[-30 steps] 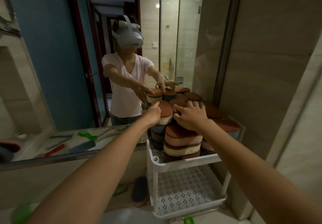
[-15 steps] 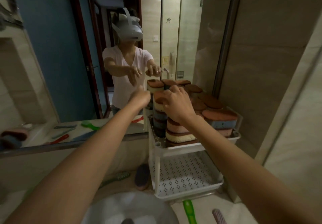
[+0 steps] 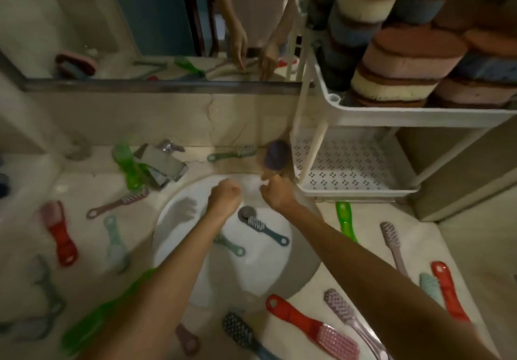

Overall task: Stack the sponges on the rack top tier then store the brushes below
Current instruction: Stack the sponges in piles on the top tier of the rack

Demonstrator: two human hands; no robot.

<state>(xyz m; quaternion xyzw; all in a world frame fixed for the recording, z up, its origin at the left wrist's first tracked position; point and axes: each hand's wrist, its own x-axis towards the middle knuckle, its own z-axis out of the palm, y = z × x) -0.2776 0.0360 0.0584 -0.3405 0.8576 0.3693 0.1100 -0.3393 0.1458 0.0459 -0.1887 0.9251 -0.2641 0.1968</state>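
Brown-topped sponges (image 3: 405,60) stand in tall stacks on the top tier of the white rack (image 3: 419,113) at the upper right. Its perforated lower tier (image 3: 349,163) holds nothing. Several brushes lie around and in the white sink basin (image 3: 218,281), among them a dark blue brush (image 3: 265,228) by the drain, a green brush (image 3: 347,219) and a red brush (image 3: 307,323). My left hand (image 3: 223,197) hovers over the basin, curled, holding nothing. My right hand (image 3: 277,194) is at the basin's far rim, fingertips close to a dark purple brush (image 3: 275,154); contact is unclear.
A chrome faucet (image 3: 159,163) stands behind the basin on the left, with a green brush (image 3: 128,163) against it. The mirror (image 3: 140,23) runs along the back. A beige wall (image 3: 461,186) stands right of the rack. More brushes lie on the counter on both sides.
The view has swung down from the rack top to the sink. Both hands have left the sponge stacks and come down over the basin.
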